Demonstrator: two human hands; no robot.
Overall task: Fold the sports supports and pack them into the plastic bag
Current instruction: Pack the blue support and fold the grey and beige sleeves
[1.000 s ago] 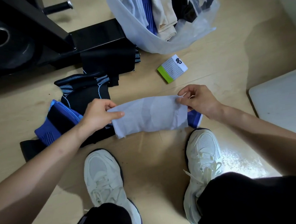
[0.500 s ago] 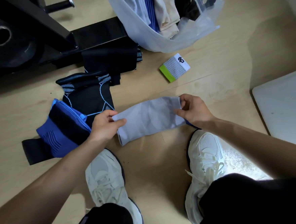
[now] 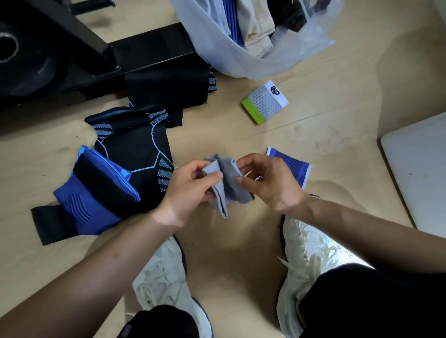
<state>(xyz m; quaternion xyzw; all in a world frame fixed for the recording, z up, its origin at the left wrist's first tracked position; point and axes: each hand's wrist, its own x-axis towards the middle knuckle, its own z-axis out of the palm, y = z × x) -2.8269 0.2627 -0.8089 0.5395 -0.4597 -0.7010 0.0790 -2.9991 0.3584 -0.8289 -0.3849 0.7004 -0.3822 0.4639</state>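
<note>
A light grey support (image 3: 227, 184) hangs doubled over between my hands, its two ends brought together above the floor. My left hand (image 3: 189, 192) pinches one end with thumb and fingers. My right hand (image 3: 267, 179) pinches the other end. The clear plastic bag (image 3: 235, 54) lies open at the top, with several folded supports inside. On the floor to the left lie a black support with light blue lines (image 3: 136, 148), a blue and black support (image 3: 91, 194) and a plain black one (image 3: 168, 85). A small blue support (image 3: 295, 166) lies just behind my right hand.
A white and green wristband (image 3: 264, 102) lies on the wooden floor below the bag. A black weight bench frame (image 3: 140, 56) and a weight plate (image 3: 2, 49) fill the top left. A white board (image 3: 428, 170) lies at the right. My two white shoes (image 3: 163, 278) stand below my hands.
My hands have come together, folding the grey support from a flat stretched strip into a doubled piece. The small blue support behind my right hand has come into view.
</note>
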